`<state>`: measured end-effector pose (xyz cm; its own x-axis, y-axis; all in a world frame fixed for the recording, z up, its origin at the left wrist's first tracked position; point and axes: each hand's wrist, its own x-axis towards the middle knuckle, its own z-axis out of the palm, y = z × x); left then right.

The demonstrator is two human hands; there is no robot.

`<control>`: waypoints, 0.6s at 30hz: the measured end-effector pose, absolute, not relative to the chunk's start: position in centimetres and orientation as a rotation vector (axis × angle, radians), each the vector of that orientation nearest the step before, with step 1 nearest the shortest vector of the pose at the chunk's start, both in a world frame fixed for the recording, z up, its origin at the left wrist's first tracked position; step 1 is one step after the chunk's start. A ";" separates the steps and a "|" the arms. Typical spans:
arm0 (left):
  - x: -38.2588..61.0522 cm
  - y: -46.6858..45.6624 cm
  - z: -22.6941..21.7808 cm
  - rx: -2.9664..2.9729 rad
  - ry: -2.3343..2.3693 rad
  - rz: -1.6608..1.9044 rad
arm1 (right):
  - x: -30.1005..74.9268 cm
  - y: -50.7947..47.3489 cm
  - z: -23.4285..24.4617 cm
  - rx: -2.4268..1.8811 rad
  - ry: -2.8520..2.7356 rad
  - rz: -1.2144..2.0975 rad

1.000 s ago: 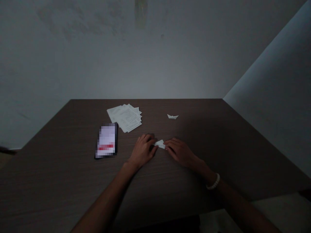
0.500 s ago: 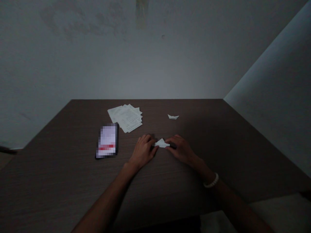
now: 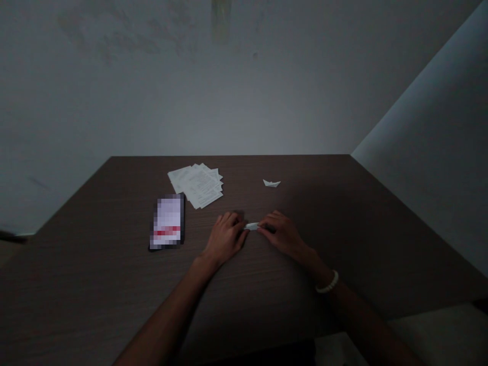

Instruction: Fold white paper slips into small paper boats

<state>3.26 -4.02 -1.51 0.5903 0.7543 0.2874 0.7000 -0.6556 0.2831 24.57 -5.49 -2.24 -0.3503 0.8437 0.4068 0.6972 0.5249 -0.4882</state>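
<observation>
A small folded piece of white paper (image 3: 251, 226) is held low over the table between my two hands, showing as a narrow strip. My left hand (image 3: 226, 235) pinches its left end between thumb and fingers. At the right end, my right hand (image 3: 281, 231) grips it the same way, with a pale beaded bracelet on that wrist. The paper's ends are hidden by my fingers. Beyond my hands, a little folded paper boat (image 3: 272, 183) stands on the brown table (image 3: 244, 305).
A fanned pile of printed paper sheets (image 3: 196, 184) lies at the back left. Nearer me is a dark-edged phone or tablet (image 3: 166, 221), its lit screen pixelated. A wall (image 3: 236, 101) rises behind the table's far edge, and another slants along the right.
The paper between my hands showed a raised triangular peak before; now only a narrow strip is visible. My right hand has shifted slightly left. The boat, sheets and device stay put.
</observation>
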 end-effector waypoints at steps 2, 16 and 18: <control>3.2 -4.0 -1.5 2.674 1.220 0.594 | 24.7 -5.4 -2.4 -1.252 -2.162 0.282; 2.5 -3.6 -1.4 2.785 1.086 0.576 | 25.7 -5.5 -2.7 -1.252 -2.317 0.065; 2.5 -3.5 -1.1 2.798 1.056 0.554 | 25.7 -5.4 -2.4 -1.243 -2.378 0.027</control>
